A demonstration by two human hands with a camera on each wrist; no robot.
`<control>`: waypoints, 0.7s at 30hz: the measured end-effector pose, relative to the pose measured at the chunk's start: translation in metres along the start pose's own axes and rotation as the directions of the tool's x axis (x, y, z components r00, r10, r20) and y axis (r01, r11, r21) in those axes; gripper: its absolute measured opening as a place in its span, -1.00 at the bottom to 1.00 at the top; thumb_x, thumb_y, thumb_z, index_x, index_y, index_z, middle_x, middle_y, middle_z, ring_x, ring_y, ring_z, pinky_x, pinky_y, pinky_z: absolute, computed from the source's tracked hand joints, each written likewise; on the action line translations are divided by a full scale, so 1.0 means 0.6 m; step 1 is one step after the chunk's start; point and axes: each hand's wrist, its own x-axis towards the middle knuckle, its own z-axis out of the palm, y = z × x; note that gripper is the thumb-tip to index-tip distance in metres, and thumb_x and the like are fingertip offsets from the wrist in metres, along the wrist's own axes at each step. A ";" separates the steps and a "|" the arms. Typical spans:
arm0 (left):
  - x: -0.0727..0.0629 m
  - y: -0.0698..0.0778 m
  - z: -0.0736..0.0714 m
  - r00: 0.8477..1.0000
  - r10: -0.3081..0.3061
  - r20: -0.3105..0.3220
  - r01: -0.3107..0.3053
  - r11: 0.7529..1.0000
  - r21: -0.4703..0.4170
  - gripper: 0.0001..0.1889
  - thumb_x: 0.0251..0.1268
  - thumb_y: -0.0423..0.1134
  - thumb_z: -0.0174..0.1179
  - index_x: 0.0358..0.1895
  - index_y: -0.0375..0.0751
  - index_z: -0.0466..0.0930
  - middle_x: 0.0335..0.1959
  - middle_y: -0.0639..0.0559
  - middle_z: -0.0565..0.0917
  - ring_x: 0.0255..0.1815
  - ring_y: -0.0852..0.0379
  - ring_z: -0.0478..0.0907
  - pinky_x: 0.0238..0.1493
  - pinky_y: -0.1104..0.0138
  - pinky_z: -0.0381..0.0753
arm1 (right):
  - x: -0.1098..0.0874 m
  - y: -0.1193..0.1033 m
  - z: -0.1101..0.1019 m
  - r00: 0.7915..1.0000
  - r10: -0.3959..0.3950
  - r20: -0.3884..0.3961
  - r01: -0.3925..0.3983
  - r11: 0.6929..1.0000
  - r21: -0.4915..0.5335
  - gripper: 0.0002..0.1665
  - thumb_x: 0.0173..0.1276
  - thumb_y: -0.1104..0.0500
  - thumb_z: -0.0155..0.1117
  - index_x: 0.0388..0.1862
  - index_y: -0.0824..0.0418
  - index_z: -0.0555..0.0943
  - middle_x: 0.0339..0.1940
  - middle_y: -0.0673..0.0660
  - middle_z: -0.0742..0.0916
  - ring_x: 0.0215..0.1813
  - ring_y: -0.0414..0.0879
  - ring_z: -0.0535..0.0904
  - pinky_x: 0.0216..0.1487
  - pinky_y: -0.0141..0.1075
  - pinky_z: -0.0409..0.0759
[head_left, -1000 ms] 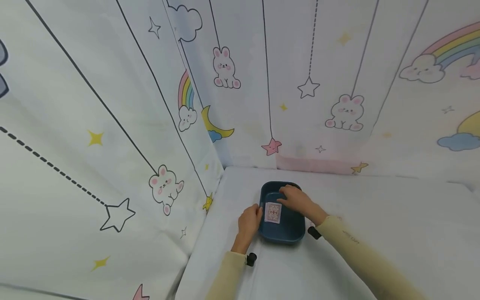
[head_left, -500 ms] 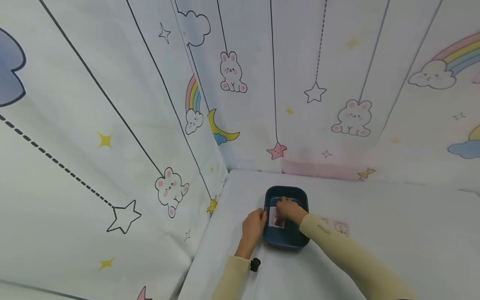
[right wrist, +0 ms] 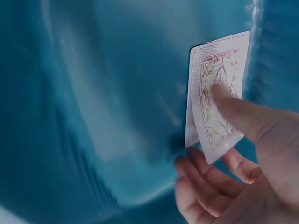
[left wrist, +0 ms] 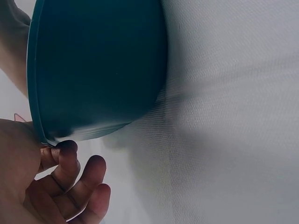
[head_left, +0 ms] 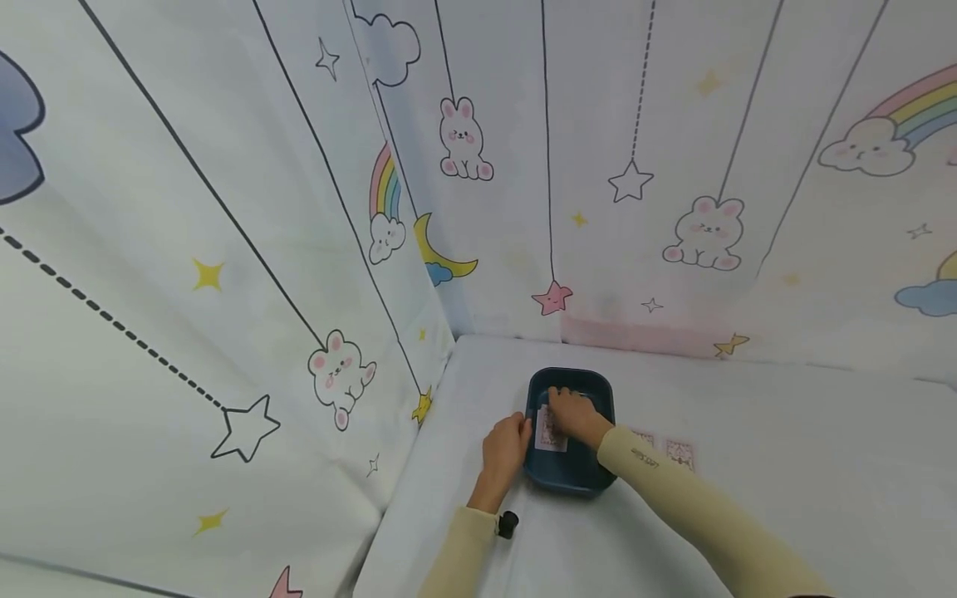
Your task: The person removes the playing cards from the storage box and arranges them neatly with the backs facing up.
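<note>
Left of the blue, rounded plastic bin [head_left: 576, 475], head view: left hand [head_left: 504, 453]. Left wrist: fingers [left wrist: 67, 168] grip its rim [left wrist: 32, 93]. Right wrist: inside the bin, right hand [right wrist: 266, 191] pinches white, red-patterned rectangular card [right wrist: 217, 128]. I judge card pickup in hand; lifting calls for steady pinch.

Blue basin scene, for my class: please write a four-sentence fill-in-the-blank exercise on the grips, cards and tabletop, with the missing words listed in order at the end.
1. The ____ grip holds the rim of the blue basin.
2. In the right wrist view, the ____ of the right grip lies on a card.
3. In the head view, more cards lie to the basin's ____.
4. The tabletop is coloured ____.

Missing words: left; thumb; right; white.
</note>
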 end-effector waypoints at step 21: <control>-0.002 0.003 0.001 1.000 0.010 0.005 -0.010 1.000 0.011 -0.68 0.52 -0.10 0.11 -0.49 -0.07 0.42 -0.63 0.10 0.38 -0.62 0.19 0.28 -0.59 0.36 0.19 | -0.057 0.101 -0.062 0.983 -0.181 -0.015 0.152 0.772 0.617 -0.75 0.47 0.34 0.18 0.09 0.31 0.49 -0.10 0.29 0.68 -0.24 -0.02 0.71 -0.28 -0.21 0.71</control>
